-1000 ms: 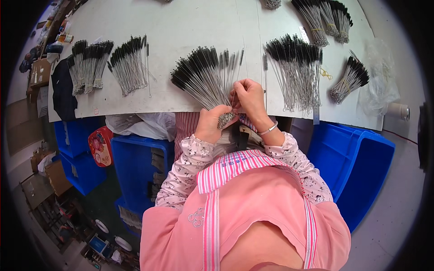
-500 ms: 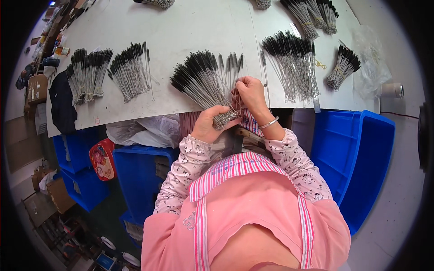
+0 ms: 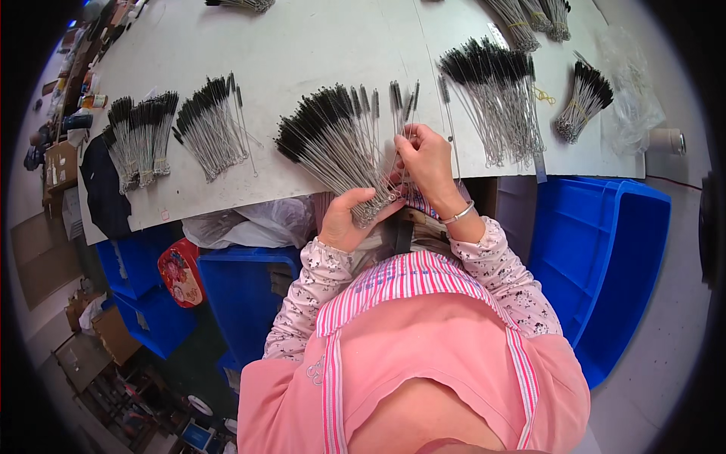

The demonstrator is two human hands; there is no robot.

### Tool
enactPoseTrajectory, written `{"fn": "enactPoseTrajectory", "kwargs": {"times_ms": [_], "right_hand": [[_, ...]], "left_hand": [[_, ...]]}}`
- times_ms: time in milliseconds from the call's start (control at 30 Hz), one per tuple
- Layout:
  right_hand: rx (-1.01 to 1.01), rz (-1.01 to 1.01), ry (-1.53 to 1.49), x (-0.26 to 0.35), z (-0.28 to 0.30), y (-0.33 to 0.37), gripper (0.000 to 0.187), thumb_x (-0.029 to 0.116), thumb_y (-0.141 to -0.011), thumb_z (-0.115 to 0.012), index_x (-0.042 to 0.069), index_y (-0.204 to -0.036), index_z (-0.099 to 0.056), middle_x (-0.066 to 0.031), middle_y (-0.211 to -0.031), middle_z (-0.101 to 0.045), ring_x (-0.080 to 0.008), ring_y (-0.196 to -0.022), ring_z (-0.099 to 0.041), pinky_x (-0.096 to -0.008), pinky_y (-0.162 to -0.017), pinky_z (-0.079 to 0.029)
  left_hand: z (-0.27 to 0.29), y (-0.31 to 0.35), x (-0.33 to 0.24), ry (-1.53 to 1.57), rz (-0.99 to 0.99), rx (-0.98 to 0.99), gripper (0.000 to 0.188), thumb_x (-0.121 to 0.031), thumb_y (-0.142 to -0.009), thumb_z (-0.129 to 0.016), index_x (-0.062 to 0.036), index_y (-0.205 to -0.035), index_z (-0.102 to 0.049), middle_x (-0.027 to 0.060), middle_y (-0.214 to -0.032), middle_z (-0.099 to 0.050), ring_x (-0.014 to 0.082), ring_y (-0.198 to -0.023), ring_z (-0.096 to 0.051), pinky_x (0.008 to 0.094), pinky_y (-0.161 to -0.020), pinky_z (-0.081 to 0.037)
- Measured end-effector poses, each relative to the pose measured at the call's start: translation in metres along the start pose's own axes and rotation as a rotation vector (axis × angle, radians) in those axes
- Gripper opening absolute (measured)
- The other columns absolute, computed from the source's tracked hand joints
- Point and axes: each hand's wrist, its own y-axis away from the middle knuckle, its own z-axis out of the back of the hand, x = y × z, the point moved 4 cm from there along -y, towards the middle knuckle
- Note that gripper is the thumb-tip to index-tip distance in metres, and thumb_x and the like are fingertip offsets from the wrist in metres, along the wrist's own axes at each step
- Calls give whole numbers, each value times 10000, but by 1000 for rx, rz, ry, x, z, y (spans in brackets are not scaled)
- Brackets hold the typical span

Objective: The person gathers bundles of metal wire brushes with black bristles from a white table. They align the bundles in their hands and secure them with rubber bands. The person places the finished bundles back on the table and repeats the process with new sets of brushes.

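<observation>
A thick bundle of wire brushes (image 3: 340,155) fans out over the table's front edge, black bristle tips pointing away and looped wire ends toward me. Gripping the bundle near its loops is my left hand (image 3: 348,221), thumb laid across the top. My right hand (image 3: 425,163) pinches several separate brushes (image 3: 404,102) by their stems, just right of the bundle, their tips standing apart from it. The lower fingers of both hands are partly hidden. A single brush (image 3: 448,113) lies on the table right of my right hand.
Loose brush piles lie on the white table (image 3: 302,45), one at the right (image 3: 491,98) and one at the left (image 3: 212,125). Tied bundles (image 3: 582,102) sit farther right. Blue crates (image 3: 597,257) stand below the table edge, beside a crumpled plastic bag (image 3: 249,221).
My right hand has moved slightly, and the brushes it pinches now stand farther right, with a gap between them and the bundle. The left hand keeps its grip. The whole view has tilted slightly.
</observation>
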Motion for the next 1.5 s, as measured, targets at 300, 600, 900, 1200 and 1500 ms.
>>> {"fn": "enactPoseTrajectory", "kwargs": {"times_ms": [300,600,900,1200,1500], "right_hand": [[-56,219,393,29,-13,3,538,254,-781,-701,-36,-1189,-504,-131,-595,-612,-290,-535,-624,-379,-501,-468],[-65,226,353,21,-17,1,375,106,-819,-580,-38,-1158,-512,-183,-608,-608,-364,-569,-619,-443,-537,-482],[-109,274,360,29,-17,4,317,116,-848,-601,-28,-1122,-535,-155,-600,-608,-316,-550,-622,-380,-518,-469],[-95,240,324,20,-16,0,312,45,-859,-526,-30,-1162,-519,-196,-581,-559,-344,-528,-592,-412,-499,-434],[-94,187,231,17,-15,-3,386,106,-870,-565,-38,-1217,-480,-160,-567,-569,-304,-491,-592,-391,-485,-439]], "left_hand": [[9,2,-2,38,9,43,479,-33,-848,-506,49,-1310,-413,189,-1259,-539,325,-1178,-522,521,-1061,-367],[9,5,-7,84,-12,44,484,-26,-848,-499,50,-1318,-408,198,-1274,-529,337,-1194,-508,552,-1076,-330],[11,5,-6,107,-15,57,503,-21,-841,-500,47,-1329,-397,200,-1290,-517,339,-1218,-488,555,-1087,-310],[13,6,-5,119,-24,24,505,-19,-833,-500,30,-1327,-409,192,-1271,-533,322,-1193,-513,546,-1083,-324],[12,7,-6,74,-72,-39,527,-43,-830,-513,47,-1333,-384,220,-1278,-521,355,-1227,-476,558,-1108,-273]]}}
